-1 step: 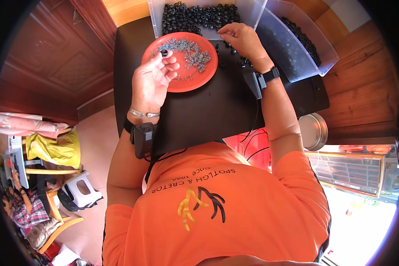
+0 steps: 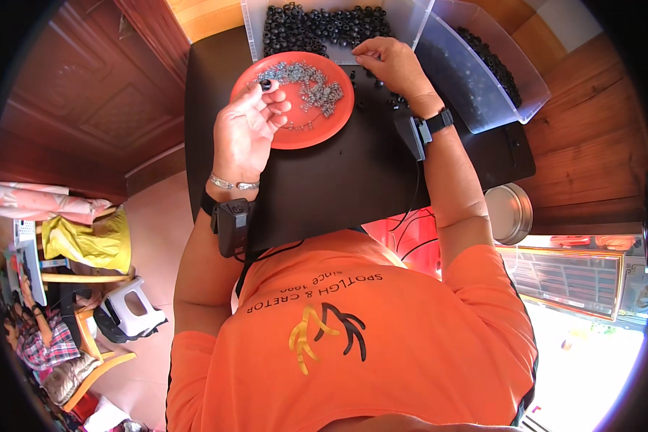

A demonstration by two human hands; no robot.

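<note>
Between the thumb and forefinger of my left hand (image 2: pixel 246 126) is a small black ring-like piece (image 2: pixel 266 85), its opening facing up. That hand is over the left part of an orange-red plate (image 2: pixel 317 137), which carries many small silvery metal pieces (image 2: pixel 322 98). My right hand (image 2: pixel 396 63) is at the near wall of a clear plastic bin (image 2: pixel 342 54) holding many black round pieces (image 2: pixel 324 27). Its thumb and fingertips are pinched together; whatever is between them is too small to make out. A few loose black pieces (image 2: pixel 379 83) lie below this hand on the dark table (image 2: pixel 324 191).
A second clear bin (image 2: pixel 468 86) with black pieces (image 2: pixel 491 63) stands at the right, near my right forearm. Both wrists wear strapped dark devices (image 2: pixel 233 225) with cables. A round metal tin (image 2: pixel 508 214) is beyond the table's right edge. Chairs and a white stool (image 2: pixel 131 311) are at left.
</note>
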